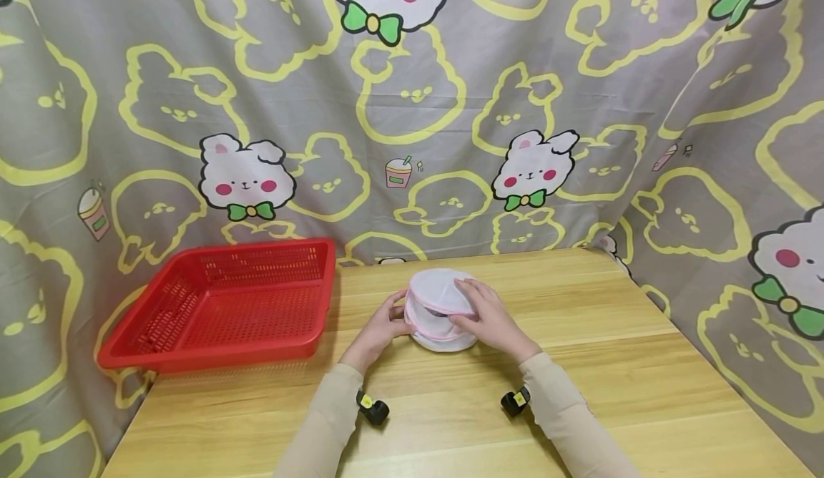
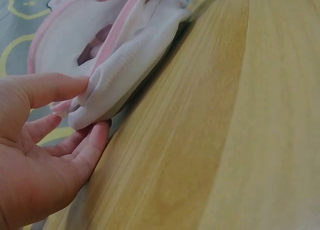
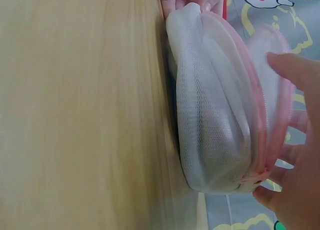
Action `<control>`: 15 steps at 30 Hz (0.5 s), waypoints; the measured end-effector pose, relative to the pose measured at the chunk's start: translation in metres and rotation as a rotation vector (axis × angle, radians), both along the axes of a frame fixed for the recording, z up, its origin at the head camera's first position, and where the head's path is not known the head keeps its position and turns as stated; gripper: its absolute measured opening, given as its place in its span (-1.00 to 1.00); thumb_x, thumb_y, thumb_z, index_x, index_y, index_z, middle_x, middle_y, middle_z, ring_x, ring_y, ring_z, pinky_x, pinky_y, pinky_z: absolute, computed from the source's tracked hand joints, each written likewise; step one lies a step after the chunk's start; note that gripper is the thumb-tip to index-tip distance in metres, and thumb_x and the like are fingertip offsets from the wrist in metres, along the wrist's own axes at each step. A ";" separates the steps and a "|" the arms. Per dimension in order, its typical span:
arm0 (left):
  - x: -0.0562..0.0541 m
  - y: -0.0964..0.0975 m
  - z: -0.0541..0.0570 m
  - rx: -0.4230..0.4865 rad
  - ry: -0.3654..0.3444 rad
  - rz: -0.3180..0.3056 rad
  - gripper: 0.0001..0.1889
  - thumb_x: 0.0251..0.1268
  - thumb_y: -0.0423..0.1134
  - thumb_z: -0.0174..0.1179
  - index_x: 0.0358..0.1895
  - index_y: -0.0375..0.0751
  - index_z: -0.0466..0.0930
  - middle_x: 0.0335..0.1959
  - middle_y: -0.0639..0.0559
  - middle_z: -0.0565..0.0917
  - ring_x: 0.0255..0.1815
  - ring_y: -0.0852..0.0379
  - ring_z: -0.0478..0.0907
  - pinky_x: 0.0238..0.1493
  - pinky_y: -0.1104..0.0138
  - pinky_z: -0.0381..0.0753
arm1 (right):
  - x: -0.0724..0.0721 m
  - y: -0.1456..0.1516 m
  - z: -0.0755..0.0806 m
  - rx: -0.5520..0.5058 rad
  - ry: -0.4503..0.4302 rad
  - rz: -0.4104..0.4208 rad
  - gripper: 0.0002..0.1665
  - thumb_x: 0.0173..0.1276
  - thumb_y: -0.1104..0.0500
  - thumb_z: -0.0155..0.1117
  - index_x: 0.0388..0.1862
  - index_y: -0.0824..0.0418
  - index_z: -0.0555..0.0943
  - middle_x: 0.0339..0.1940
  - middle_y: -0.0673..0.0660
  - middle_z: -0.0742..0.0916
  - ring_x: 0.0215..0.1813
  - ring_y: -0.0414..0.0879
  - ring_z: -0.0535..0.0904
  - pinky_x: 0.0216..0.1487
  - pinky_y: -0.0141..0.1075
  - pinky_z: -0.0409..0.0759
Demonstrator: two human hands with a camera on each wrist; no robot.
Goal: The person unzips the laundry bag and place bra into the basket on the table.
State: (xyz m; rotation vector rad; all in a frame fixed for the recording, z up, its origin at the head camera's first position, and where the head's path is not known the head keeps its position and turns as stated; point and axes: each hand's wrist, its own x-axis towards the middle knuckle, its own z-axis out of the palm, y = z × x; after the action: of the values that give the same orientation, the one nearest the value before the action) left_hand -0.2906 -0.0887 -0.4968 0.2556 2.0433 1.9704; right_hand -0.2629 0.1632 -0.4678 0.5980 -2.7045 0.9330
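Observation:
A round white mesh laundry bag (image 1: 444,324) with pink zipper trim sits on the wooden table. Its lid (image 1: 438,288) is lifted part way, leaving a gap along the zipper. A darker patch shows in the gap, but what it is I cannot tell. My left hand (image 1: 384,329) pinches the bag's left side; in the left wrist view its thumb (image 2: 60,87) lies near the pink zipper and the other fingers are underneath. On the right, my right hand (image 1: 492,318) holds the lid, its thumb (image 3: 290,67) at the lid's edge and its fingers round the rim.
A red perforated plastic basket (image 1: 257,353) stands at the table's left, a short way from the bag. Behind and beside the wooden table (image 1: 611,392) hangs a grey curtain (image 1: 438,106) with cartoon rabbits. Small black devices (image 1: 373,410) are strapped to both wrists.

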 end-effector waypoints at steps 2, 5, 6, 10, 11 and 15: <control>0.000 0.000 0.000 -0.003 0.005 0.001 -0.15 0.09 -0.54 0.28 0.49 -0.14 0.13 0.32 -0.36 0.41 0.18 -0.06 0.48 0.02 0.35 0.54 | -0.001 0.000 -0.001 -0.010 0.006 0.001 -0.17 0.32 -0.07 0.30 0.49 0.12 0.26 0.47 0.33 0.34 0.49 0.30 0.18 0.42 0.27 0.20; 0.000 0.000 0.000 -0.007 0.008 0.001 -0.15 0.10 -0.54 0.27 0.49 -0.14 0.13 0.31 -0.37 0.42 0.18 -0.06 0.48 0.01 0.35 0.55 | -0.002 0.001 -0.002 -0.028 0.023 0.004 -0.22 0.35 -0.05 0.28 0.48 0.14 0.28 0.45 0.34 0.35 0.48 0.31 0.19 0.41 0.28 0.21; 0.000 0.001 0.000 -0.006 0.005 0.001 -0.15 0.10 -0.54 0.27 0.49 -0.14 0.13 0.31 -0.37 0.42 0.18 -0.06 0.48 0.01 0.35 0.55 | -0.002 0.001 -0.002 -0.036 0.029 0.005 -0.23 0.35 -0.04 0.28 0.47 0.15 0.29 0.45 0.34 0.36 0.47 0.32 0.20 0.40 0.29 0.21; 0.000 0.001 0.000 -0.001 0.001 0.003 -0.14 0.09 -0.55 0.27 0.50 -0.11 0.13 0.31 -0.36 0.42 0.16 -0.04 0.49 -0.01 0.36 0.55 | -0.002 0.001 -0.002 -0.057 0.035 0.003 -0.28 0.38 0.00 0.25 0.45 0.17 0.32 0.43 0.37 0.37 0.46 0.33 0.21 0.41 0.30 0.19; 0.000 0.001 0.000 0.001 0.001 0.003 -0.14 0.09 -0.55 0.27 0.50 -0.11 0.13 0.31 -0.36 0.42 0.15 -0.03 0.50 -0.01 0.36 0.55 | -0.002 0.001 -0.002 -0.063 0.031 0.000 -0.29 0.39 0.00 0.23 0.45 0.17 0.32 0.43 0.37 0.38 0.46 0.33 0.22 0.41 0.30 0.18; 0.000 0.001 -0.002 0.009 0.004 0.002 -0.14 0.08 -0.56 0.25 0.50 -0.13 0.13 0.29 -0.38 0.43 0.10 -0.01 0.51 -0.04 0.37 0.55 | -0.003 0.001 -0.002 -0.097 0.019 -0.004 -0.36 0.44 0.04 0.16 0.44 0.18 0.33 0.42 0.35 0.40 0.45 0.32 0.25 0.43 0.27 0.18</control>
State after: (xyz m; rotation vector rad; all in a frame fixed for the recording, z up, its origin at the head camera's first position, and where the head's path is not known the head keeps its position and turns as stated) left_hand -0.2910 -0.0878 -0.4988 0.2602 2.0384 1.9821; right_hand -0.2660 0.1643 -0.4698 0.5783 -2.6256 1.0447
